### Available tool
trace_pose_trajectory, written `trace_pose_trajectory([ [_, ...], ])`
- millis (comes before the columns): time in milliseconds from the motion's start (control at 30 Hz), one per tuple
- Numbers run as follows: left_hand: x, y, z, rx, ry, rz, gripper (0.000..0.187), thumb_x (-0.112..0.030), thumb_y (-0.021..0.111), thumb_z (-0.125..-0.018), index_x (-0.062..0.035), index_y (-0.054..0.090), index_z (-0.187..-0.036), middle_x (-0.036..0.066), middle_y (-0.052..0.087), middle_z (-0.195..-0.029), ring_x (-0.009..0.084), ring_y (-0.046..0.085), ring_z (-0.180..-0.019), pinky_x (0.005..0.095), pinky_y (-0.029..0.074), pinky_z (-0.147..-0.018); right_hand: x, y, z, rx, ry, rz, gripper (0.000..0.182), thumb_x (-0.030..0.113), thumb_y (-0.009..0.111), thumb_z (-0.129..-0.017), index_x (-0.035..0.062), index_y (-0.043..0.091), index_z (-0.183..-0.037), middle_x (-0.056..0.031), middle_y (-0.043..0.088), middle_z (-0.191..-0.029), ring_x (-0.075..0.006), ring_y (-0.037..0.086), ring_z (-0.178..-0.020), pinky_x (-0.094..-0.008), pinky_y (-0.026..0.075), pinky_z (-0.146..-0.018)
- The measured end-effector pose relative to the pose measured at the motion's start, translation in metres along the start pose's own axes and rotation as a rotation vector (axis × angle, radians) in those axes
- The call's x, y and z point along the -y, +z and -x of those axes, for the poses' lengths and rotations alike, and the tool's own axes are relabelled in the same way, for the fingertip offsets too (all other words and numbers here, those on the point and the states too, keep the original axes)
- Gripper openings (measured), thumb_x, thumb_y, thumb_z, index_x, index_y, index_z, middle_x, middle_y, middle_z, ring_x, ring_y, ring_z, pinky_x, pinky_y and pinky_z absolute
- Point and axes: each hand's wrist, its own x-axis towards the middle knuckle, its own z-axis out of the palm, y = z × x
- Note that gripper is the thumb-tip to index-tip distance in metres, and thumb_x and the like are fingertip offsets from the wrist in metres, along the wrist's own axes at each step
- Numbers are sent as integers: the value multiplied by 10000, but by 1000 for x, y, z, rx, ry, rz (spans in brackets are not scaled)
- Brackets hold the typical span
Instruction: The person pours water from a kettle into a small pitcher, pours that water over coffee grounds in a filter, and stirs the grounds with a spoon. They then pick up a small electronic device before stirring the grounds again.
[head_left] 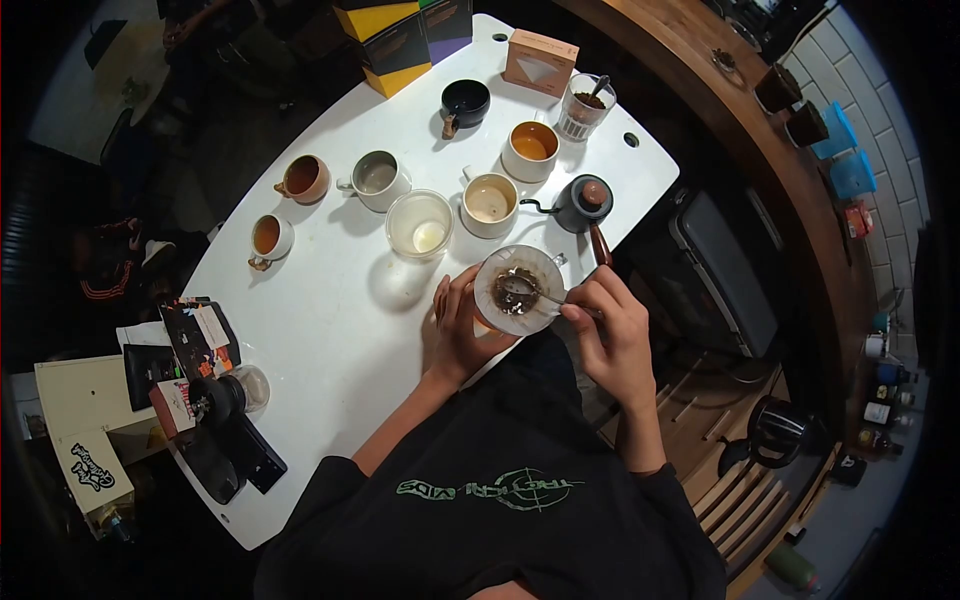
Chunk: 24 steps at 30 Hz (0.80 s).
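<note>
Near the front edge of the white table, a coffee dripper (pixel 548 262) holds a pale paper filter (pixel 499 268) with wet, dark coffee grounds at its bottom. My left hand (pixel 462 325) curls round the near left side of the dripper; what stands beneath it is mostly hidden. Pinched in my right hand (pixel 612 325) is a metal spoon (pixel 553 297), its bowl down in the grounds. Just beyond the dripper are a clear glass (pixel 420 224) with a little pale liquid, a beige mug (pixel 490 206) and a dark hand grinder (pixel 583 204) with a crank.
Farther off are a white mug of amber drink (pixel 532 151), a grey mug (pixel 375 181), a brown cup (pixel 304 179), a small white cup (pixel 270 238), a black cup (pixel 465 103), a glass with grounds (pixel 584 107) and a filter box (pixel 540 62). A black phone (pixel 250 453) lies left.
</note>
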Motion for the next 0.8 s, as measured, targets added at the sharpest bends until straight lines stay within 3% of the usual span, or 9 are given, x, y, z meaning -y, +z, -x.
trace_pose_trajectory([
  [467, 0, -1, -1, 17, -16, 30, 892, -320, 885, -620, -66, 461, -1363, 107, 470, -1427, 296, 462, -1326, 553, 251, -1158, -3, 8, -1, 0, -76, 200, 120, 79, 701, -855, 27, 593, -843, -98, 506, -783, -286, 566, -587, -378, 443, -537],
  [800, -1, 0, -1, -5, 1, 20, 886, -322, 891, -615, -66, 469, -1351, 110, 481, -1413, 296, 472, -1317, 537, 262, -1156, -5, 12, 6, 54, 37, 71, 106, 81, 679, -876, 19, 594, -863, -109, 521, -798, -298, 567, -595, -379, 440, -544],
])
